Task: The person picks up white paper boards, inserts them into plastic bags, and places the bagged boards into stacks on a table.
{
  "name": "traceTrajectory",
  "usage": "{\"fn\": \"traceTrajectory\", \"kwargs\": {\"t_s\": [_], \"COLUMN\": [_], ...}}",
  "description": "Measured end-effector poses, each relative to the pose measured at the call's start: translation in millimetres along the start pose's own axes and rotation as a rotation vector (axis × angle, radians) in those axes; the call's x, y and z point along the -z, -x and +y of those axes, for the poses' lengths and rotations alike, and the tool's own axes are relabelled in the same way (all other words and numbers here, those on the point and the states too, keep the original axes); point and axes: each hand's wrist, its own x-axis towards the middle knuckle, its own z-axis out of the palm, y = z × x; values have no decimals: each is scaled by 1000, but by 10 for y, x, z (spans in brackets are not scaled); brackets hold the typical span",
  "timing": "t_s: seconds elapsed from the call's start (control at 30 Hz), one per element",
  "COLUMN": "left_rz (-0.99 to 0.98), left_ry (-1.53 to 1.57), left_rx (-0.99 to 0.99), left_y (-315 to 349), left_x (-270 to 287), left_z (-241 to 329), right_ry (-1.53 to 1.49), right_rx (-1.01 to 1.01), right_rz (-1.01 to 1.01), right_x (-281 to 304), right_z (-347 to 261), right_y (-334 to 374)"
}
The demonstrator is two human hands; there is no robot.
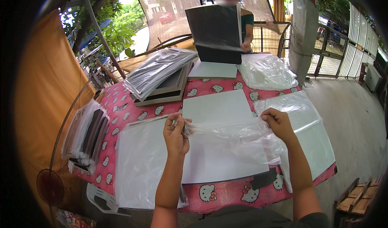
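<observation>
A clear plastic bag point(238, 141) is stretched between my two hands over a white board point(218, 102). My left hand point(176, 135) grips its gathered left end, fingers closed. At the bag's upper right corner, my right hand point(278, 123) pinches the edge between thumb and fingers. The bag hangs wrinkled and see-through, with its lower right part over the board's edge. Beside my left forearm lies a plastic-wrapped white panel point(141, 163). Right of my right hand, another white panel point(319, 143) lies partly under clear plastic.
A pink patterned cloth point(202, 193) covers the table. Stacked dark framed panels point(169, 80) carry plastic-wrapped ones point(159, 68); more wrapped panels point(87, 133) stand at left. A plastic bundle point(266, 72) lies at far right. Across the table, a person point(247, 27) holds a black panel point(216, 31) upright.
</observation>
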Motion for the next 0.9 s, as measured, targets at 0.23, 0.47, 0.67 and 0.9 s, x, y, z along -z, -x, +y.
{"fn": "traceTrajectory", "kwargs": {"t_s": [0.23, 0.47, 0.67, 0.9], "left_rz": [53, -222, -79, -310], "left_ry": [-180, -532, 116, -548], "left_rx": [-206, 9, 59, 169], "left_y": [-18, 25, 146, 306], "left_x": [-5, 217, -93, 22], "left_z": [138, 39, 142, 66], "right_ry": [283, 31, 136, -329], "right_rx": [121, 345, 161, 455], "right_rz": [-21, 349, 264, 385], "right_x": [-106, 68, -71, 46], "right_z": [-191, -89, -81, -125], "right_y": [87, -55, 38, -82]}}
